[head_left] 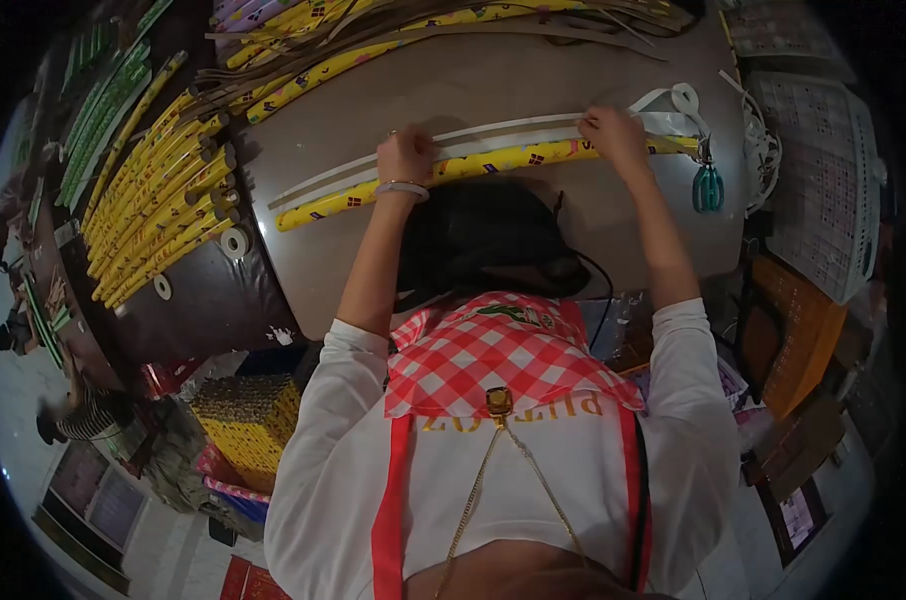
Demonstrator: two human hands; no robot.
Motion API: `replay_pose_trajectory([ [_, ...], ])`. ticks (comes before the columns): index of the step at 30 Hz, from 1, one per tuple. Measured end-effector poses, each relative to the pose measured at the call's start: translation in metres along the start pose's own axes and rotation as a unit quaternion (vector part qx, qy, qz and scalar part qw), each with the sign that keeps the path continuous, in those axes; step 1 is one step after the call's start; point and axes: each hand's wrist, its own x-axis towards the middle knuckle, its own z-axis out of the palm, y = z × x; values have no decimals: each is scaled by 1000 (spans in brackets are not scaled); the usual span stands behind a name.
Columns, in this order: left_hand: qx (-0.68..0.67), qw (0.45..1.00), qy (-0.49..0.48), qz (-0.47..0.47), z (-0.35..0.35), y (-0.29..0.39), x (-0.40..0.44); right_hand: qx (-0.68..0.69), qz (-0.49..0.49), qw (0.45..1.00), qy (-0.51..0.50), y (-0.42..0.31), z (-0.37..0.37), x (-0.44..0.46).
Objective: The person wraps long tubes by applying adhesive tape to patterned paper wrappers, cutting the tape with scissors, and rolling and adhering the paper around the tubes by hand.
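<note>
A long yellow patterned roll [473, 163] lies across the brown table in front of me. Along its far side runs a narrow white strip [503, 127]. My left hand [406, 157], with a bracelet at the wrist, is closed at the strip and the roll, left of the middle. Near the right end my right hand [611, 132] pinches the same strip. Scissors with teal handles [708, 187] lie at the roll's right end, just below a white tape roll [685, 98].
Many yellow rolls [158, 210] are stacked at the left, with white tape rolls [234, 243] beside them. More rolls and brown strips [343, 68] lie at the back. A black bag [483, 235] sits at the near edge; a white crate [813, 185] stands right.
</note>
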Motion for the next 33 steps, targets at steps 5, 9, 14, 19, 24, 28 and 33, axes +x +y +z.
replay_pose_trajectory([
  [5,-4,1000,0,3,0,0,0,11,9,1000,-10,-2,-1,1],
  [9,-5,1000,3,10,0,0,0,16,-3,999,51,-5,6,0],
  [14,-17,1000,-1,14,-2,2,-1,-29,6,996,83,-15,6,-1],
  [19,-8,1000,13,24,0,2,-2,4,55,996,70,-9,7,-2],
  [24,36,999,14,34,-1,4,-2,95,99,976,168,11,20,-4],
  [28,28,999,18,24,1,1,1,40,53,958,278,13,15,-15],
  [33,65,998,-14,6,-3,0,2,107,-51,945,305,-47,12,-34],
])
